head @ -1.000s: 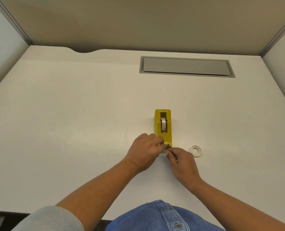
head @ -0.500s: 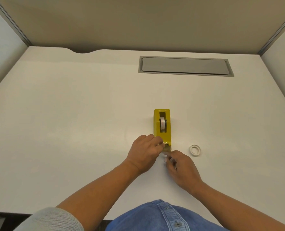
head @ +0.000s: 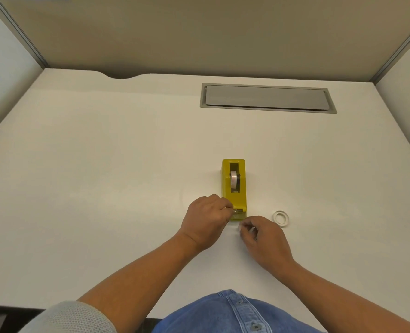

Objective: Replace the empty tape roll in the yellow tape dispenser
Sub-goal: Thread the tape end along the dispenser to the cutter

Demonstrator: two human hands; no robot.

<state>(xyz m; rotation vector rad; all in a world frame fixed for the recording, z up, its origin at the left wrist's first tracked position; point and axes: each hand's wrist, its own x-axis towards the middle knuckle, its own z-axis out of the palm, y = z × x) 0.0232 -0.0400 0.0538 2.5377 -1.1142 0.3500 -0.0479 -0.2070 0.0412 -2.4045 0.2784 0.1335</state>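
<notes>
head view: a fresh tape roll point(head: 233, 179) already sits in the yellow dispenser point(head: 234, 188). left hand point(head: 205, 221) pinches at its cutter end; right hand point(head: 262, 237), just beside, pinches something small, seemingly a tape piece. empty core point(head: 280, 218) lies right of it. judged nearly finished.

Your tape dispenser point(head: 234, 188) stands on the surface point(head: 103, 176) a little right of centre, its long axis running away from you, with a tape roll point(head: 233, 179) seated in its slot. Your left hand point(head: 206, 218) touches its near end from the left, your right hand point(head: 264, 239) rests just in front of that end, and an empty roll core point(head: 280, 218) lies flat to the right of the dispenser. Well behind all this, a cable hatch point(head: 267, 98) is set into the surface near the back partition point(head: 199, 32).
</notes>
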